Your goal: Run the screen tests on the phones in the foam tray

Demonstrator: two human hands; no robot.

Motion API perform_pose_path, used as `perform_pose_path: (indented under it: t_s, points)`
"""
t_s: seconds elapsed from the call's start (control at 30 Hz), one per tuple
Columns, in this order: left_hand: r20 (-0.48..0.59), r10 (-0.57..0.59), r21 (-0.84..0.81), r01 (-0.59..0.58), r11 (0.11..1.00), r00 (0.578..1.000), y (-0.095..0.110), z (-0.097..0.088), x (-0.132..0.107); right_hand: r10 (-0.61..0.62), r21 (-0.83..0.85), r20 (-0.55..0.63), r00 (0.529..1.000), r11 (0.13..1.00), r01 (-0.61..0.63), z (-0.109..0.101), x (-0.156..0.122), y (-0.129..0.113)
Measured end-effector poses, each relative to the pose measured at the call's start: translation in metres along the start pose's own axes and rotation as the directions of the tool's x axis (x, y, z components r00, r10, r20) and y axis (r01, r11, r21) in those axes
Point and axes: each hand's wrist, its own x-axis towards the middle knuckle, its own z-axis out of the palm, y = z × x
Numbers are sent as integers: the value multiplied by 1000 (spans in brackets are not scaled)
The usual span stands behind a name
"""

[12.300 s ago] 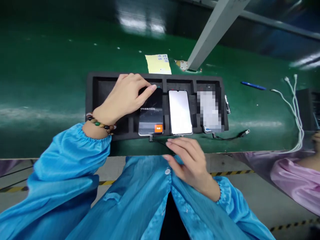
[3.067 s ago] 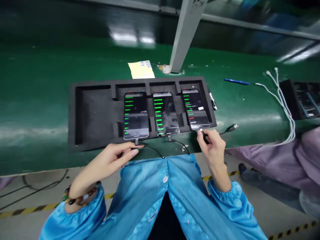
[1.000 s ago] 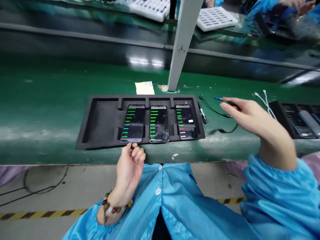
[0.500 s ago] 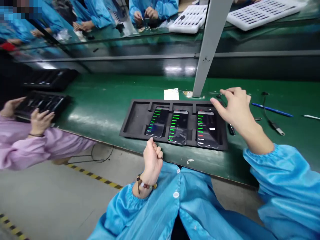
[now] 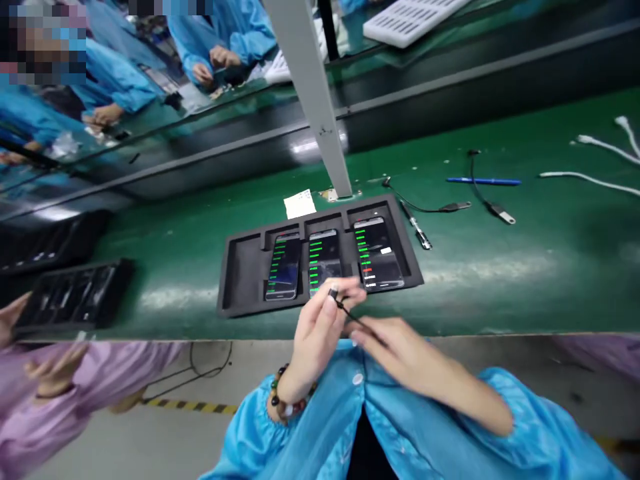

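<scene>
A black foam tray (image 5: 241, 270) lies on the green belt with three phones in its slots, the left phone (image 5: 284, 268), the middle phone (image 5: 324, 261) and the right phone (image 5: 379, 253). All three show green lines on dark screens. Just in front of the tray's near edge, my left hand (image 5: 316, 331) is closed and pinches the plug end of a thin black cable (image 5: 333, 294). My right hand (image 5: 400, 353) sits close behind it, fingers together on the same cable a little further along. No cable is plugged into the phones.
A grey post (image 5: 313, 100) stands behind the tray beside a pale note (image 5: 300, 204). Loose black cables (image 5: 453, 207), a blue pen (image 5: 483, 181) and white cables (image 5: 600, 144) lie to the right. At left, another tray (image 5: 70, 293) and a person's pink sleeves (image 5: 55, 393).
My right hand has come back from the tray's far right corner to my left hand in front of the tray. Both now hold a black cable. My head has turned.
</scene>
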Motion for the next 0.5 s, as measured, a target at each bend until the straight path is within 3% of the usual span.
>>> perform_pose_path:
  t_s: [0.07,0.13,0.2,0.27,0.3,0.37,0.43,0.47,0.5]
  points:
    - [44,44,150,-50,987,998,0,-13,13,43,-15,-185,982,999,-47,-38,-8,2]
    - [33,111,291,-116,950,993,5,-37,23,97,-187,-380,920,966,-179,-86,-7,11]
    - [-37,193,472,-153,868,981,18,-68,30,123,-373,-510,851,860,-348,-133,10,31]
    - [-134,296,666,-135,734,946,33,-103,35,58,-512,-569,820,755,-409,-167,44,58]
    - [-182,342,741,-100,664,922,41,-122,36,16,-554,-588,809,721,-417,-179,63,72]
    - [-268,418,843,1,537,868,53,-160,36,-13,-611,-553,833,686,-395,-194,95,98]
    - [-365,472,872,116,476,802,58,-198,33,-87,-663,-552,830,649,-373,-206,110,118]
    - [-414,485,868,173,466,770,57,-216,31,-118,-657,-599,792,637,-402,-213,111,126]
    - [-454,507,860,209,466,733,55,-233,31,-132,-620,-677,724,633,-464,-221,108,133]
